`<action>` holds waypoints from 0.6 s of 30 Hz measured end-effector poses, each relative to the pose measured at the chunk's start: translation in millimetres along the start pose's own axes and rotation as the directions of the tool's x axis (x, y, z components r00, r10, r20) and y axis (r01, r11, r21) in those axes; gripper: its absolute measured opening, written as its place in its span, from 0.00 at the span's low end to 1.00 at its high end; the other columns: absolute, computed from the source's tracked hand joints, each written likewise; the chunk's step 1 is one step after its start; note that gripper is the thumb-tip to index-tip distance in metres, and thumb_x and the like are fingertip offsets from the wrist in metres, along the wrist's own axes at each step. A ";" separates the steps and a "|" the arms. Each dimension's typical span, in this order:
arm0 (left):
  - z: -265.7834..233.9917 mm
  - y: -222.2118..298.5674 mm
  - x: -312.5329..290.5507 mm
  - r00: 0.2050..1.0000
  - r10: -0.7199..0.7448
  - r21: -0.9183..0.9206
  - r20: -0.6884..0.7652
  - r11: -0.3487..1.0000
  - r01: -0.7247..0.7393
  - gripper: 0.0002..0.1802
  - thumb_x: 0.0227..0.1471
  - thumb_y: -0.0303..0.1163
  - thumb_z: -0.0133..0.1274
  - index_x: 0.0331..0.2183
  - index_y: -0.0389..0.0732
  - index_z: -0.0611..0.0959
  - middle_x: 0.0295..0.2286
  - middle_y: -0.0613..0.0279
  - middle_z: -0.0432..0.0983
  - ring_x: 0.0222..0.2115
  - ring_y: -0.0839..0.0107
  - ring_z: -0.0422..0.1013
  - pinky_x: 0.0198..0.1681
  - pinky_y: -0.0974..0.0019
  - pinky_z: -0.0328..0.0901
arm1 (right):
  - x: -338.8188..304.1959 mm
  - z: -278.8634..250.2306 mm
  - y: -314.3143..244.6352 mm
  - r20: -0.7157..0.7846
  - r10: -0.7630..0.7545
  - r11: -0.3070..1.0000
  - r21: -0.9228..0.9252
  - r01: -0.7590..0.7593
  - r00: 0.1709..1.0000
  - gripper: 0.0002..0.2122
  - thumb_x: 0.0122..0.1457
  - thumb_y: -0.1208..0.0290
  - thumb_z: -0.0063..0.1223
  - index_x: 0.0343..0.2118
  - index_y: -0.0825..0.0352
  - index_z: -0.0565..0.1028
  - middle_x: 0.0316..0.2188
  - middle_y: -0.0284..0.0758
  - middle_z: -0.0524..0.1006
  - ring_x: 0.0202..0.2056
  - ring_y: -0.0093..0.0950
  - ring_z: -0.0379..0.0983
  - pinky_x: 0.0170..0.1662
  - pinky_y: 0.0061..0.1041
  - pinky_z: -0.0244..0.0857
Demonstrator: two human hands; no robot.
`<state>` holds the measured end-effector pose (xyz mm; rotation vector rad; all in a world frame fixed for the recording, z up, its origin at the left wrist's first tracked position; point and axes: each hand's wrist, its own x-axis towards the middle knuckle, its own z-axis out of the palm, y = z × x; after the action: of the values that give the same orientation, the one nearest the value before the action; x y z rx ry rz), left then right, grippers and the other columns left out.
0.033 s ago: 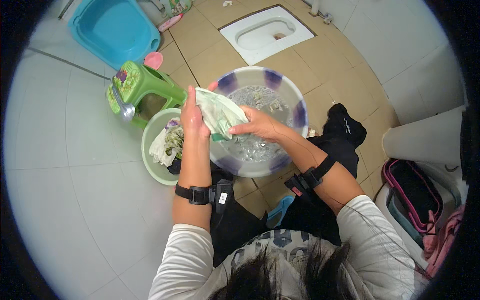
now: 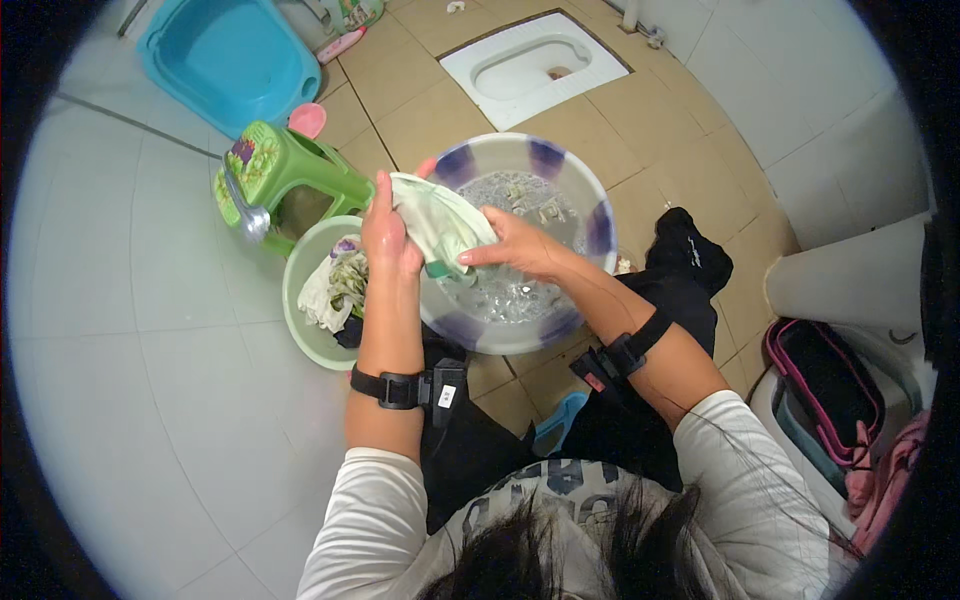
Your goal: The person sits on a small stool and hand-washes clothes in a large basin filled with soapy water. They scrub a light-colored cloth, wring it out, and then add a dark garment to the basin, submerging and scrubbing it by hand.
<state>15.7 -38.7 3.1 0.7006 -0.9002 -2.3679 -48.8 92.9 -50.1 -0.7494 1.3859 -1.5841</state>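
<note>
At twelve o'clock, the left hand loosely grips a pale cloth, the right hand pinching it above a basin; likely hand-washing, next calling for steady grips.

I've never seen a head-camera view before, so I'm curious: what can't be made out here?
All in the head view:
- Part of the left hand: hidden behind the white-and-green cloth.
- Whatever lies beneath the suds in the purple-patterned basin: covered by them.
- Lower layers of laundry in the pale green basin: under the top pieces.
- The green container's top: cut off by the upper edge.
</note>
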 end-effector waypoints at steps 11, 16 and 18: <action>-4.1 11.2 -4.2 0.987 0.086 0.208 0.137 0.971 -0.114 0.16 0.50 0.35 0.34 0.34 0.31 0.66 0.34 0.54 0.67 0.30 0.69 0.66 0.35 0.66 0.62 | -0.2 -13.0 -30.3 0.035 0.075 0.666 0.742 -0.076 0.997 0.16 0.51 0.67 0.40 0.39 0.74 0.63 0.38 0.40 0.67 0.39 0.28 0.65 0.44 0.25 0.56; -16.2 10.2 -1.2 0.968 0.191 0.810 0.164 0.534 -0.243 0.13 0.49 0.35 0.39 0.25 0.35 0.72 0.20 0.72 0.66 0.23 0.84 0.61 0.28 0.78 0.58 | 3.1 -21.3 -29.6 -0.051 0.078 0.580 0.814 -0.004 0.996 0.18 0.52 0.62 0.39 0.40 0.72 0.62 0.39 0.40 0.66 0.41 0.31 0.63 0.45 0.28 0.56; -13.2 7.7 -5.5 0.962 0.097 0.814 0.255 0.515 -0.268 0.13 0.49 0.36 0.40 0.26 0.36 0.72 0.20 0.73 0.65 0.23 0.85 0.59 0.27 0.80 0.56 | 5.6 -26.9 -25.1 -0.104 0.065 0.555 0.830 0.051 0.992 0.17 0.51 0.62 0.39 0.38 0.72 0.65 0.37 0.40 0.68 0.39 0.30 0.64 0.44 0.28 0.57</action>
<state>30.1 -46.3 1.6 0.6664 -2.1614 -1.6912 -80.3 99.7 -31.6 -0.0417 0.5283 -2.0360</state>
